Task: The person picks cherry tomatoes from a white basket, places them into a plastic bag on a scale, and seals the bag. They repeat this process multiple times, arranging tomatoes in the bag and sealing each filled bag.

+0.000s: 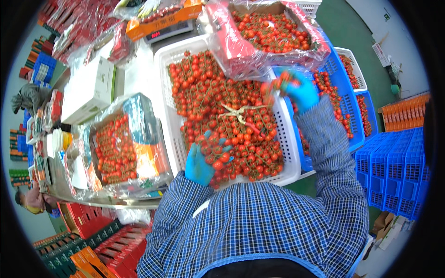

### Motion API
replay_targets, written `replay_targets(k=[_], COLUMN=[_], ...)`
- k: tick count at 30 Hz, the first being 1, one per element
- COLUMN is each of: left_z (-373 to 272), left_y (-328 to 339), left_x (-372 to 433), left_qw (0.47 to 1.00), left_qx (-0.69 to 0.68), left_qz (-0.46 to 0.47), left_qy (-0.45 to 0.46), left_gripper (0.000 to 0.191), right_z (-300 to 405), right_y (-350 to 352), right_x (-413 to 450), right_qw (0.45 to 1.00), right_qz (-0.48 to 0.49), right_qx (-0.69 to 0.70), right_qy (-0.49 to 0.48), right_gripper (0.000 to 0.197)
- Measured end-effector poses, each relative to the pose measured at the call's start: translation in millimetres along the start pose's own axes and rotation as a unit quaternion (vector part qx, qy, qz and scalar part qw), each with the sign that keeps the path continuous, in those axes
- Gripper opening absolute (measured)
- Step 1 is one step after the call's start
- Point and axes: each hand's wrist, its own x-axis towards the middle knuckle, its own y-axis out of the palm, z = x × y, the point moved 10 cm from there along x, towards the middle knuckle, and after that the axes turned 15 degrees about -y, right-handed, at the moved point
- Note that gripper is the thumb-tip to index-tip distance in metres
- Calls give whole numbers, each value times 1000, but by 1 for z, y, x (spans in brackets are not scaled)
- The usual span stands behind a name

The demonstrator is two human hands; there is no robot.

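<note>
A white plastic crate [167,128] full of cherry tomatoes on the vine [198,93] stands before me, with a pair of pruning shears [240,114] lying on the fruit. My left hand [201,166], in a blue glove, holds a bunch of tomatoes [215,151] over the crate's near part. Blurred, my right hand [302,90] grips another tomato cluster [281,81] above the crate's right rim. Beyond that rim, a plastic-lined red box [240,45] holds tomatoes on the vine. At the left sits another lined box [147,135] filled with tomatoes.
Blue crates [342,100] with tomatoes stand right, near stacked blue crates [389,170]. A white carton [90,90] lies left. An orange box [167,21] rests on a digital scale [168,33], near another person's gloved hand [149,7]. Other people [29,99] are at far left.
</note>
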Motion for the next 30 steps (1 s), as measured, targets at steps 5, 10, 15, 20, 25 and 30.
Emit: replay_targets(k=[5,10,15,20,25,30], left_z=[-14,-21,-27,-32,-53,-88], left_y=[-10,-32,-43,-34,1,53], left_x=[2,0,-3,4,26,49], left_qw=[999,996,991,989,993,948], left_qx=[14,14,14,31,-23,213], left_qz=[-19,-76,-115,-119,-52,-131], left_qy=[35,48,65,78,108,195], left_gripper=[65,67,69,68,66,63], right_z=[47,13,-42,-58,48,-9], right_y=[-90,-117,-110,-62,35,148], right_x=[156,267,315,307,214,38], right_qw=[980,964,770,598,720,871], right_qz=[-97,-140,13,210,149,344], right_qx=[-164,-224,-635,-769,-603,-349], right_qy=[-58,-22,54,-83,-310,-30], right_gripper=[47,44,59,45,48,63])
